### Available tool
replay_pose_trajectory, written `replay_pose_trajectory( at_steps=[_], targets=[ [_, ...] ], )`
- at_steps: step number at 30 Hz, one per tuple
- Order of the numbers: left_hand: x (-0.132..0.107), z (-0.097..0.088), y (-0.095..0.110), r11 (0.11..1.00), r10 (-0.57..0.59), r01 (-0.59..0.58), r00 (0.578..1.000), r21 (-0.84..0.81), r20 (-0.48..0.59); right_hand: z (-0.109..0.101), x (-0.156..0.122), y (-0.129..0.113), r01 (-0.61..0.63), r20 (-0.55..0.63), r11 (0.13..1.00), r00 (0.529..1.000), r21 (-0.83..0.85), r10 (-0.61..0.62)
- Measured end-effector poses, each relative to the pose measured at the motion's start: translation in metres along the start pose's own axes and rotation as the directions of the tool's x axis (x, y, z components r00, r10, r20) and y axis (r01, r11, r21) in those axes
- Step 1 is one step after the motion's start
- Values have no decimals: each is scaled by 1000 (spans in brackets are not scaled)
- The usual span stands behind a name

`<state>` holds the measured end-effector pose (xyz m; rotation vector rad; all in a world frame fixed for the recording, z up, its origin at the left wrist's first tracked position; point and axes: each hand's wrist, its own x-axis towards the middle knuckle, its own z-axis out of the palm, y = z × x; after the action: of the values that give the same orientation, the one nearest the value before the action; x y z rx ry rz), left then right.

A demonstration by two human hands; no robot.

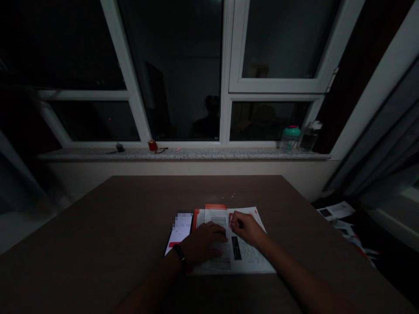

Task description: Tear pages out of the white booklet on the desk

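Left hand [203, 242] lies open and flat, palm down on the near-left part of an open printed booklet [250, 257], fingers spread, gripping nothing. Right hand [247, 229] is curled, fingertips [233, 220] bunched at the booklet's upper page, far and right of the left hand. Could be pinching something small and dark there, but too dim to tell. Booklet sits flat near the near edge of a brown table [196, 192], right of centre, long axis running near-far, slight tilt. Orange-red cover [216, 206] shows past its far edge. Right hand is nearer the far end, left hand nearer the near end. Lit smartphone [178, 233] lies just left of the booklet, touching the left hand, screen partly blurred. Black wristband [180, 256] on left wrist. Far side: granite windowsill [183, 155] with teal-lidded plastic jar [290, 138] and clear bottle [309, 136].
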<state>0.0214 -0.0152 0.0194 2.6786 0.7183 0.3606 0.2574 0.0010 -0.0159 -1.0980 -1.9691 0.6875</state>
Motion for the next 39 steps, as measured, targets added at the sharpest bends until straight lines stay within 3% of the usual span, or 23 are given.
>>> replay_pose_trajectory(
  at_steps=[6,17,26,39],
  targets=[
    [-1,3,1,999,-27,28,999,42,-18,-1,-5,3,-12,68,998,998,57,8],
    [-2,2,0,998,-63,63,998,27,15,-12,-4,2,-3,-47,1000,999,-14,3],
    [-1,-3,0,994,-107,107,994,5,-18,-10,-4,5,-21,-10,1000,1000,-7,21],
    [-2,-6,-1,997,-73,73,997,-37,-6,-9,-5,3,11,5,1000,1000,-18,-11]
  ],
)
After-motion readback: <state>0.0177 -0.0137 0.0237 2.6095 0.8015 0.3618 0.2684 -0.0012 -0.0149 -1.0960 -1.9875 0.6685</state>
